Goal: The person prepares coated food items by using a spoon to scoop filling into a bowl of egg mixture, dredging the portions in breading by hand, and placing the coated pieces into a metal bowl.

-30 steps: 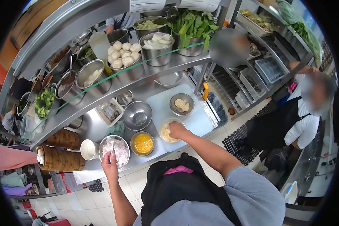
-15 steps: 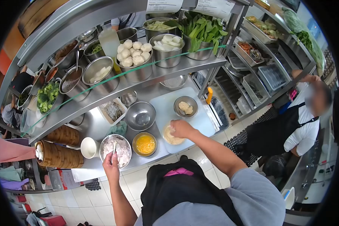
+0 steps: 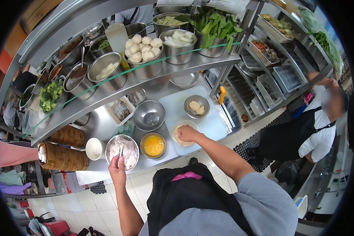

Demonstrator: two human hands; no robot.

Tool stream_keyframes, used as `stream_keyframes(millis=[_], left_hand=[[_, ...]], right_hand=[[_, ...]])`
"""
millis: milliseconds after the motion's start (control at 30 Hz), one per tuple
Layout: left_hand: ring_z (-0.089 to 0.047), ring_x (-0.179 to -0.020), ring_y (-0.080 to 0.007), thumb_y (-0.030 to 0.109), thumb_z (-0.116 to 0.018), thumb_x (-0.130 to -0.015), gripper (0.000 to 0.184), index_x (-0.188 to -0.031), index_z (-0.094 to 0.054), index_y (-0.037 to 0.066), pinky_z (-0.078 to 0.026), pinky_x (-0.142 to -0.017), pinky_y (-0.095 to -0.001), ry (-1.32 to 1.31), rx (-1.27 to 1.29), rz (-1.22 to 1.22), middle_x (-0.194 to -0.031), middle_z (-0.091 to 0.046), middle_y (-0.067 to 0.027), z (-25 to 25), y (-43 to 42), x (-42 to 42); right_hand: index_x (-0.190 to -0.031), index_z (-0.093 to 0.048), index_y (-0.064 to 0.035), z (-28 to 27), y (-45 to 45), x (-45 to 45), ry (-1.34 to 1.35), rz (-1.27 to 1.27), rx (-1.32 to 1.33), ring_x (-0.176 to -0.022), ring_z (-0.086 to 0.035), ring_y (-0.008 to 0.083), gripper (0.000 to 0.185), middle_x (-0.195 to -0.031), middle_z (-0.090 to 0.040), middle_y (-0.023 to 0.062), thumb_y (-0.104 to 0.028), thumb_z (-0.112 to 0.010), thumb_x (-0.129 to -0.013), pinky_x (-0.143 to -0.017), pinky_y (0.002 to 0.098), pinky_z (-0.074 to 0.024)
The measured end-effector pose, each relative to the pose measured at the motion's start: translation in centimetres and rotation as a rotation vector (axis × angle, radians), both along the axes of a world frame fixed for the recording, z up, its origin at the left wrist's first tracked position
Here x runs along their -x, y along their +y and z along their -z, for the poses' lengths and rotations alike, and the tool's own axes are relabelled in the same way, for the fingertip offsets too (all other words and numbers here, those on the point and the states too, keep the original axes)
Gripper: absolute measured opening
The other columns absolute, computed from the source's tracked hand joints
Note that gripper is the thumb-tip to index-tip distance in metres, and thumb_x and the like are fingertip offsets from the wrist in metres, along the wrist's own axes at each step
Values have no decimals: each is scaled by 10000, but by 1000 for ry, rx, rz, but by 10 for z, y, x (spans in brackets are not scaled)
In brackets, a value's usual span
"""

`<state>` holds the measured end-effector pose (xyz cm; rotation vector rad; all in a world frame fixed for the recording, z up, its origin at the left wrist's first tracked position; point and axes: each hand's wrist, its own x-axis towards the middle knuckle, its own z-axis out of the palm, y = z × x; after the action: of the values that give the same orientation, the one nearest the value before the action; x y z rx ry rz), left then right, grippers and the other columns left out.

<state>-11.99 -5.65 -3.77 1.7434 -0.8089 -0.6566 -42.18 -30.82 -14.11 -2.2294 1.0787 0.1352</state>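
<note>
1. Fingers of the left hand (image 3: 118, 168) pinch a thin stick (image 3: 121, 149), seen from the head view; I cannot tell if it is a spoon.
2. The stick's far end is in a soft pink-white mix (image 3: 130, 151) inside a metal bowl (image 3: 108, 158), on the left.
3. On the right, the right hand (image 3: 188, 133) is down at a small bowl (image 3: 194, 122) of pale crumbs (image 3: 179, 142). Its fingers are bunched up narrow; I cannot tell if they grip any crumbs.
4. That small bowl sits on a pale blue board (image 3: 170, 105), at its near side.
5. Farther back on the board is a bowl of pale lumps (image 3: 196, 107).
6. Between the two hands is a bowl of yellow egg (image 3: 153, 146), with a shiny bowl (image 3: 149, 115) just behind it.
7. A white tub (image 3: 94, 149) stands left of the pink mix, near the round wooden steamers (image 3: 67, 155).
8. On the far shelf (image 3: 173, 72) are white balls (image 3: 142, 50) and broccoli (image 3: 51, 95).
9. Another person (image 3: 291, 131) in a black apron stands at the right.
</note>
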Motion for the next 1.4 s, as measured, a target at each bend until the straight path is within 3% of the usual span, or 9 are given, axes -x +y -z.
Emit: stream_keyframes(millis=[133, 367, 633, 900, 967, 1100, 1167, 1267, 1400], left_hand=[[-547, -760, -69, 237, -643, -986, 304, -1110, -651, -41, -453, -675, -231, 20, 8, -6, -897, -665, -25, 3, 7, -3], [-567, -783, -77, 240, -645, -986, 308, -1114, -648, -41, -460, -682, -229, 48, -22, 3, -913, -668, -29, 15, 13, -9], [-466, -714, -47, 241, -636, -995, 298, -1104, -664, -35, -388, -633, -209, 34, 46, -84, -825, -592, 27, 10, 14, -6], [-518, -756, -66, 245, -635, -993, 306, -1110, -656, -37, -419, -656, -225, 24, 6, -47, -873, -627, -7, 16, 13, -10], [-572, -808, -81, 246, -638, -991, 312, -1117, -649, -40, -456, -690, -233, 19, -23, -25, -934, -670, -40, 16, 13, -10], [-553, -786, -77, 252, -651, -983, 314, -1105, -651, -37, -445, -685, -229, 21, -37, -20, -909, -662, -34, 7, 11, -6], [-550, -783, -77, 252, -655, -981, 315, -1104, -651, -38, -445, -687, -229, 23, -46, -16, -907, -662, -34, 5, 11, -8], [-549, -781, -78, 245, -652, -982, 310, -1103, -650, -39, -444, -687, -229, 44, 0, -48, -907, -661, -33, 13, 19, -11], [-551, -788, -75, 237, -647, -985, 300, -1099, -648, -40, -446, -692, -228, 44, 12, -41, -913, -660, -30, 12, 17, -8]], right_hand=[[-1055, -634, -26, 2, 22, 6, -44, -16, 327, -938, -651, 390, 335, -1028, -648, 202, -178, -660, -758, -893, 438, -527], [-1072, -625, -14, 2, 23, -5, 84, 58, 406, -943, -662, 372, 388, -1087, -637, 199, -179, -702, -730, -863, 450, -545], [-1018, -708, -49, -40, -30, 18, -32, 106, 6, -1023, -649, 351, 384, -1069, -687, 176, -260, -673, -699, -893, 427, -526], [-877, -737, -60, 1, -25, -4, -140, 67, 161, -919, -673, 365, 233, -917, -715, 192, -209, -623, -739, -836, 428, -540], [-917, -728, -34, 22, -11, -17, 127, 119, -133, -1035, -648, 355, 247, -1027, -691, 216, -202, -579, -813, -918, 423, -513], [-878, -701, 15, 0, -3, -11, 57, 320, -468, -1014, -648, 349, 236, -966, -684, 243, -179, -579, -825, -899, 428, -523], [-922, -666, 50, -5, -5, 4, -171, 119, -17, -1004, -654, 346, 244, -965, -665, 264, -161, -577, -836, -888, 428, -530], [-1022, -642, 42, 1, 5, 7, -183, 240, 320, -1010, -653, 360, 291, -1028, -649, 243, -145, -618, -801, -891, 422, -533], [-1088, -632, 10, 20, 14, 0, 107, 234, 288, -1019, -648, 378, 363, -1102, -628, 222, -126, -654, -752, -921, 418, -524]])
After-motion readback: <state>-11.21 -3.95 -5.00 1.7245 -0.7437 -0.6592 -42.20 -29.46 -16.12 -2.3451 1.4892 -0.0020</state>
